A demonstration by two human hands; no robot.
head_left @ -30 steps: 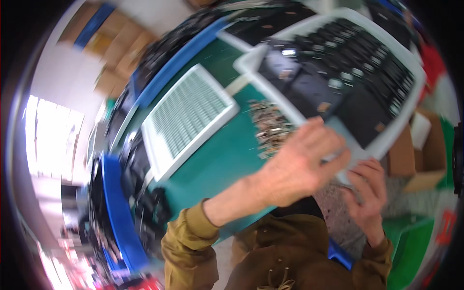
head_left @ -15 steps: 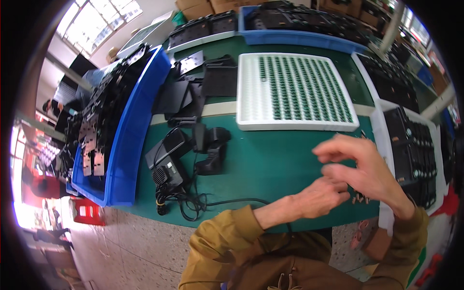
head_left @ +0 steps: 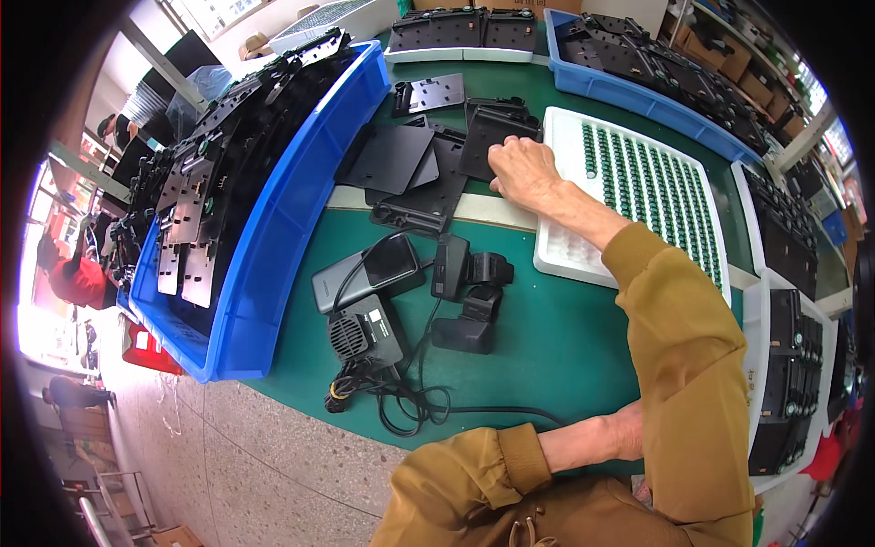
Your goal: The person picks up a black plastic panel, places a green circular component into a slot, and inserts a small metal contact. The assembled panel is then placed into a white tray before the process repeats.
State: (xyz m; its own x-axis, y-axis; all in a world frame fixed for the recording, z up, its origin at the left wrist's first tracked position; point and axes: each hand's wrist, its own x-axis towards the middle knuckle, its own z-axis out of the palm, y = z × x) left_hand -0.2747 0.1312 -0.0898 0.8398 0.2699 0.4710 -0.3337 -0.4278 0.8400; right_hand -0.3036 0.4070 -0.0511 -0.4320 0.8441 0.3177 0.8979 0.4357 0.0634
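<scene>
My right hand (head_left: 526,173) reaches across to the gap between a black flat panel (head_left: 485,137) and a white tray (head_left: 554,251). Its fingers are curled down at the panel's right edge; what they hold, if anything, is hidden under the hand. The tray carries rows of small green parts (head_left: 652,182), with bare white pockets at its left side. My left hand (head_left: 627,430) lies low near the table's front edge, its fingers covered by my right sleeve. More black panels (head_left: 392,159) overlap in a loose pile left of my right hand.
A blue bin (head_left: 292,219) full of black panels stands at left, another blue bin (head_left: 629,89) at the back. White trays (head_left: 756,383) of black assemblies line the right side. A power bank (head_left: 387,264), black devices (head_left: 465,333) and coiled cable (head_left: 401,401) lie mid-table.
My right hand has moved from the right front of the table, far left to the panels. My left hand has slipped behind the right sleeve. The view has turned rightward in the picture.
</scene>
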